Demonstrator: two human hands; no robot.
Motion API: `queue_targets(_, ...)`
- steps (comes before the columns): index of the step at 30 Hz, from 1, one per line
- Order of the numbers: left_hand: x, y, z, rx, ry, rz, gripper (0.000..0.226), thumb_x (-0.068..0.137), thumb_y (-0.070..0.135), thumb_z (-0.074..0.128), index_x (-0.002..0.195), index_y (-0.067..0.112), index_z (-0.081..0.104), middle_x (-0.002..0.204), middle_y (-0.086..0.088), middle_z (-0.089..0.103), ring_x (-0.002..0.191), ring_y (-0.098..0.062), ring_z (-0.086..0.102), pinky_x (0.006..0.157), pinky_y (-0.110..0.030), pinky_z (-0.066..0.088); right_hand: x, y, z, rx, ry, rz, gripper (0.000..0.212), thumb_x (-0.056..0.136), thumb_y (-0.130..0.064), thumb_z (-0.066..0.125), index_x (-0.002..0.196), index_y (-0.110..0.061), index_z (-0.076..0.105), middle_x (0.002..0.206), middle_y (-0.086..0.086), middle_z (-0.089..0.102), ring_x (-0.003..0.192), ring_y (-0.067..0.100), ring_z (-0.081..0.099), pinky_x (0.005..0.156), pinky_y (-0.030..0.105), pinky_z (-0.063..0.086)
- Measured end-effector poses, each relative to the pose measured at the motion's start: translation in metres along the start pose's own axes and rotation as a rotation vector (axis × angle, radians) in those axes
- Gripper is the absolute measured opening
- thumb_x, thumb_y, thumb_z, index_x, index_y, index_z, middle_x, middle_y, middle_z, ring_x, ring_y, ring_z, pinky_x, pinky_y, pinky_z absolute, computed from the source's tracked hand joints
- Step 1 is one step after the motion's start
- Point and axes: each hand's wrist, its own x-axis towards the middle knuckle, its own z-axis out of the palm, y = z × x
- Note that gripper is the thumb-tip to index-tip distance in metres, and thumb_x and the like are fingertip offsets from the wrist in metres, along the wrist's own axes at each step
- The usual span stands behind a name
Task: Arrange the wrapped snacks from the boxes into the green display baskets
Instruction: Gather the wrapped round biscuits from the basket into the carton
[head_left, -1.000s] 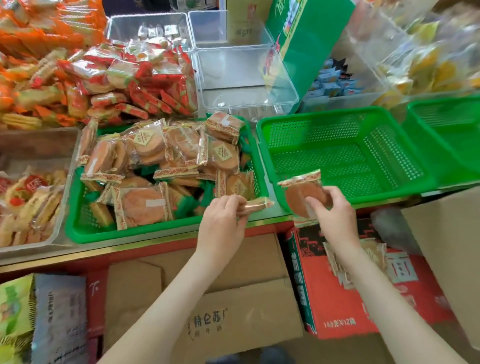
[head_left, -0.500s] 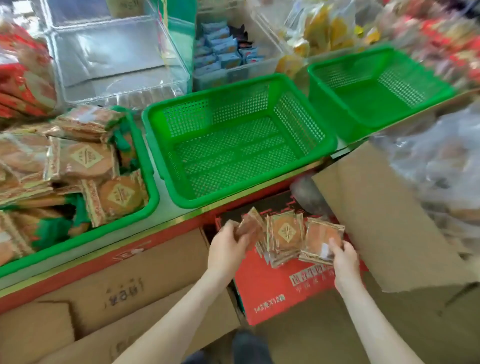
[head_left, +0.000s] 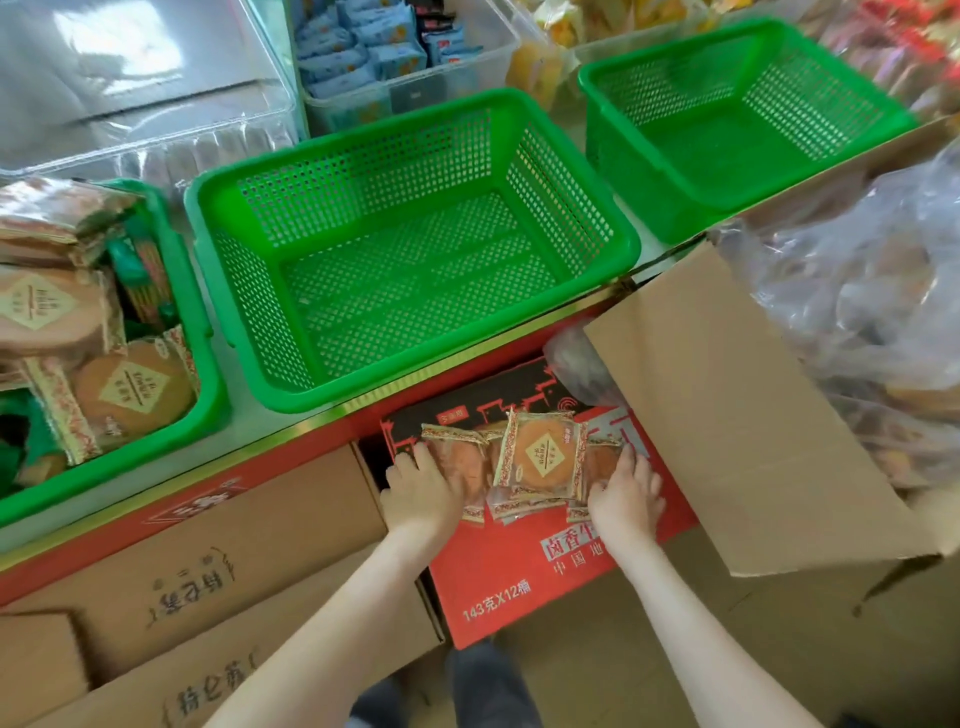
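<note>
Left basket (head_left: 210, 364) stocked, middle basket (head_left: 415, 291) and right basket (head_left: 727, 140) bare: left hand (head_left: 421, 493) and right hand (head_left: 626, 499), fingers curled onto either side, clasp a pile of wrapped snacks (head_left: 537, 462) atop the red box (head_left: 519, 582), so most arranging apparently remains.

I see green lattice on centre basket (head_left: 249, 301) and upper-right basket (head_left: 618, 150); orange snacks (head_left: 467, 462), gold diamond labels (head_left: 544, 457); red box (head_left: 519, 587), white print.
</note>
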Motion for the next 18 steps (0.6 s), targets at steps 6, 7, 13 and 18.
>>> queue_targets(6, 0.002, -0.011, -0.012, -0.187, -0.104, 0.054, 0.06, 0.095, 0.032, 0.047, 0.145, 0.011, 0.02, 0.14, -0.013, 0.037, 0.122, -0.03, 0.043, 0.091, -0.04, 0.044, -0.031, -0.034, -0.008, 0.071, 0.291, -0.154, 0.056, 0.087, -0.005, 0.054, 0.14, -0.009, 0.038, 0.143, 0.011, 0.038, 0.127, 0.029, 0.035, 0.101, 0.044, 0.034)
queue_targets(7, 0.002, -0.017, -0.015, -0.201, -0.118, 0.062, 0.062, 0.095, 0.034, 0.045, 0.146, 0.012, 0.017, 0.142, -0.013, 0.035, 0.123, -0.03, 0.043, 0.092, -0.04, 0.045, -0.035, -0.044, -0.009, 0.087, 0.315, -0.188, 0.056, 0.085, -0.004, 0.055, 0.138, -0.008, 0.039, 0.141, 0.012, 0.04, 0.126, 0.03, 0.037, 0.1, 0.045, 0.035)
queue_targets(13, -0.017, -0.048, -0.046, -0.019, -0.045, 0.324, 0.061, 0.097, 0.038, 0.043, 0.149, 0.013, 0.022, 0.146, -0.009, 0.035, 0.125, -0.028, 0.043, 0.094, -0.039, 0.045, -0.068, -0.114, 0.0, 0.191, 0.398, -0.581, 0.057, 0.077, 0.003, 0.059, 0.131, -0.008, 0.047, 0.13, 0.012, 0.047, 0.117, 0.028, 0.044, 0.097, 0.046, 0.041)
queue_targets(18, -0.042, -0.091, -0.113, -0.259, 0.476, 0.638, 0.029, 0.093, 0.023, 0.043, 0.11, 0.012, 0.062, 0.102, -0.002, 0.064, 0.089, -0.02, 0.061, 0.069, -0.028, 0.047, -0.116, -0.203, 0.007, 0.391, 0.39, -0.893, 0.046, 0.084, -0.013, 0.043, 0.129, -0.006, 0.046, 0.124, 0.015, 0.052, 0.113, 0.026, 0.043, 0.1, 0.034, 0.032)
